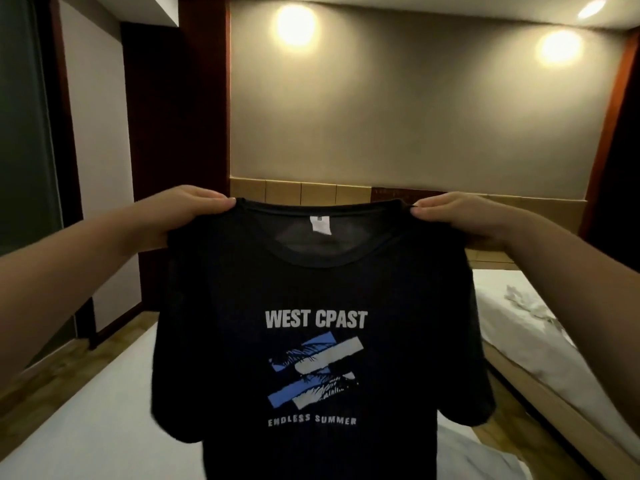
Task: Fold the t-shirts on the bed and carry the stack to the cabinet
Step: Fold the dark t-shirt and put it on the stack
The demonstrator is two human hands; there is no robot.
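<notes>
Bedroom, dim, with a grey wall (398, 109) behind the shirt and two lamps (296, 24) glowing high above it.

- Left hand (183, 216): at the shirt's left shoulder, fingers and thumb curled and pinching the cloth beside the collar.
- Shirt (311, 306): black, printed "WEST CPAST" and "ENDLESS SUMMER", held up in the air and spread between the two hands. Its print faces the camera, the neck label shows, and the sleeves and hem hang loose.
- Right hand (460, 216): at the shirt's right shoulder, same pinch, thumb under and fingers over the seam.
- Bed (86, 410): white sheet, below and to the left of the shirt.

Step in hand, as judged: the shirt is up for inspection and straightening, and folding has not begun. No folded stack is visible.

Next move, as judged: lower the shirt flat onto the bed, probably print side down, keeping both shoulders taut so that it lands without creases. Then turn in the sleeves.

Other items:
- Floor (114, 337): a wooden strip left of the shirt, beyond the bed.
- Second bed (512, 341): right of the shirt, carrying a crumpled white cloth (526, 303).

Obstructions: the hanging shirt hides the part of the bed beneath it, so whether that spot is free cannot be told. No cabinet can be made out.
</notes>
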